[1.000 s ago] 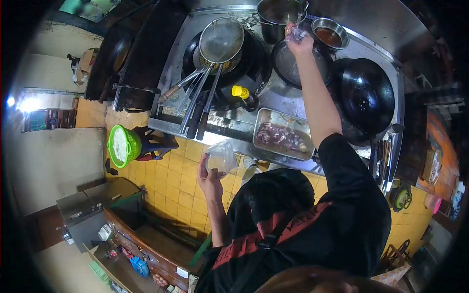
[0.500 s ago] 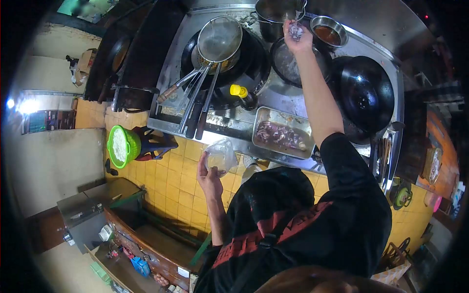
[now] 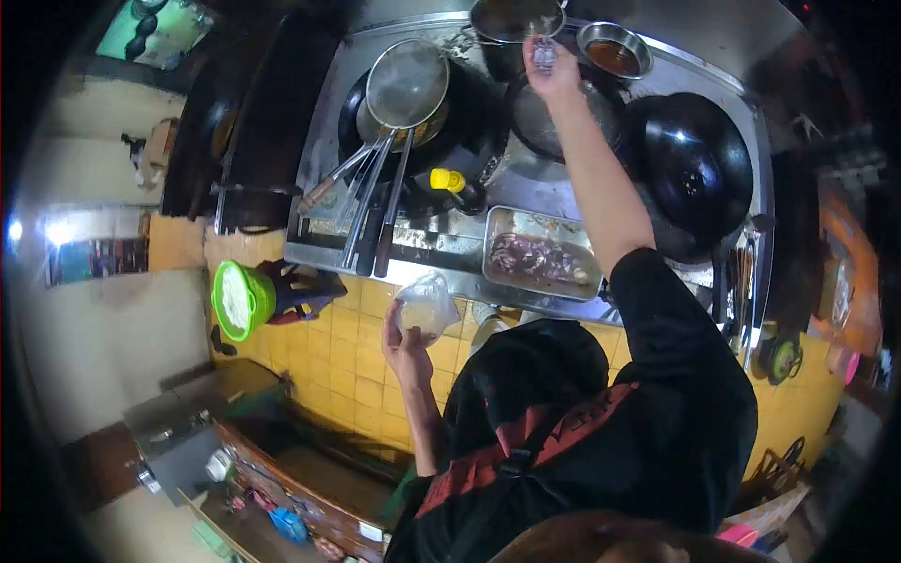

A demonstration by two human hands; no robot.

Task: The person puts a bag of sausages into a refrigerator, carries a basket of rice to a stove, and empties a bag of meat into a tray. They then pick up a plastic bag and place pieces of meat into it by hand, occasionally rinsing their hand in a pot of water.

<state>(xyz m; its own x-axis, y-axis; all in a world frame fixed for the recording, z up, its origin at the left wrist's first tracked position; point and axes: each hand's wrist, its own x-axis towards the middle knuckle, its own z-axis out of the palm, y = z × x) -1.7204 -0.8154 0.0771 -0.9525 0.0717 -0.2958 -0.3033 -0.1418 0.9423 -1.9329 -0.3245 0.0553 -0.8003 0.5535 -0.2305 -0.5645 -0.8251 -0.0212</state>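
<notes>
My left hand (image 3: 407, 349) is wrapped round a clear plastic bag (image 3: 427, 305), held open in front of the stove's edge. With the arm stretched far forward, my right hand (image 3: 552, 70) holds a small clump of pale, whitish-purple pieces (image 3: 543, 54). It is near the rim of a dark pot (image 3: 511, 21) and over the far edge of a round pan (image 3: 535, 122). Close to the front edge of the stove lies a metal tray (image 3: 490, 272) with purple and white sliced pieces (image 3: 540, 258).
A yellow-capped bottle (image 3: 448, 180) stands left of the tray. Strainers (image 3: 407, 84) rest over a wok on the left. A black wok (image 3: 694, 174) sits at right, a metal bowl of brown liquid (image 3: 615, 52) at the back. A green basket (image 3: 244, 298) is at far left.
The camera view has shifted slightly. My right hand stays far forward with the pale clump, and my left hand still holds the bag.
</notes>
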